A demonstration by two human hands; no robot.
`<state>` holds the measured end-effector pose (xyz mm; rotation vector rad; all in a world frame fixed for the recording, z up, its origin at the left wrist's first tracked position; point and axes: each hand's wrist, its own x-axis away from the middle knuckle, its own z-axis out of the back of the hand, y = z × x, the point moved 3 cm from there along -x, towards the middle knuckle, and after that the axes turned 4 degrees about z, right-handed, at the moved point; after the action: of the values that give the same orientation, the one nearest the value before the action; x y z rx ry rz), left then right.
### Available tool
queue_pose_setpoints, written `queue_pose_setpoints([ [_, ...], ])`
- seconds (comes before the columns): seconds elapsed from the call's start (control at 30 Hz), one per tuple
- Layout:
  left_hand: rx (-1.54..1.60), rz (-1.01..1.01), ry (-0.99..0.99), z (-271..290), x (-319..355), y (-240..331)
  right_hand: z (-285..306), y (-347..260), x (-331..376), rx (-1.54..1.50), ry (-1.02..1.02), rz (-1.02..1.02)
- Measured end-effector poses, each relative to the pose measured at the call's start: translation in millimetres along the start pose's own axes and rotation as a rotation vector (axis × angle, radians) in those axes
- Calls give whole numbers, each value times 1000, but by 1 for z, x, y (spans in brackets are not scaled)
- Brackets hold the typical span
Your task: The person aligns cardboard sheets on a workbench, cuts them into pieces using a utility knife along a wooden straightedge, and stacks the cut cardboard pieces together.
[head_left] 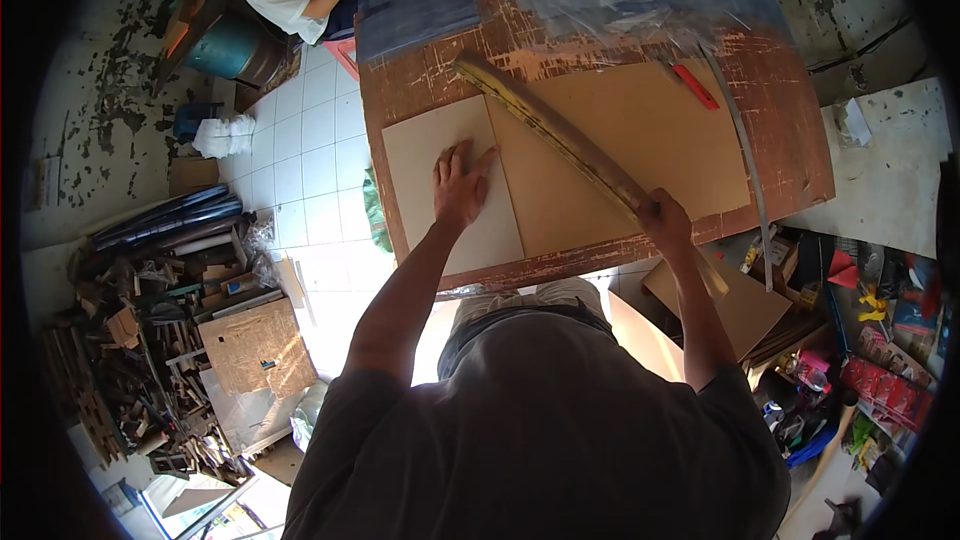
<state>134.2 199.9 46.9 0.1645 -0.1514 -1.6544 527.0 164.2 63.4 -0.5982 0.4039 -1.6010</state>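
On the surface, left hand lies flat, fingers spread, on the pale board; right hand grips the straightedge, which should be pressed firmly along the line.

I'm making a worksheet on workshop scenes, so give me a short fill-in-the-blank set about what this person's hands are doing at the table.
1. The left hand lies flat on the pale ____ sheet.
2. The right hand grips one end of a long wooden ____.
3. The straightedge lies slanted across the larger ____ board.
4. A small ____ cutter lies near the brown board's far right corner.

Missing words: cardboard; straightedge; brown; red
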Motion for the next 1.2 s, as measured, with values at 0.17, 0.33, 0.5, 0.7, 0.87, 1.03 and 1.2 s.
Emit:
queue_pose_setpoints([
  [0.17, 48, 4, 57, -6, -1, -6, -45, -17, 59, -87, -41, -124],
  [0.33, 388, 27, 97, -4, -3, -17, -81, -53, 112, -260, 67, -166],
  [0.5, 561, -58, 89, 2, -4, -26, -111, -99, 141, -428, 80, -220],
  [0.7, 418, -202, 108, 4, 4, -22, -148, -143, 154, -412, 175, -220],
  [0.87, 250, -369, 49, 13, 13, -14, -170, -162, 154, -345, 198, -270],
  [1.03, 192, -611, 14, 11, 20, -10, -184, -178, 156, -273, 300, -247],
  [1.2, 210, -664, -3, 6, 19, -8, -186, -193, 163, -203, 415, -159],
])
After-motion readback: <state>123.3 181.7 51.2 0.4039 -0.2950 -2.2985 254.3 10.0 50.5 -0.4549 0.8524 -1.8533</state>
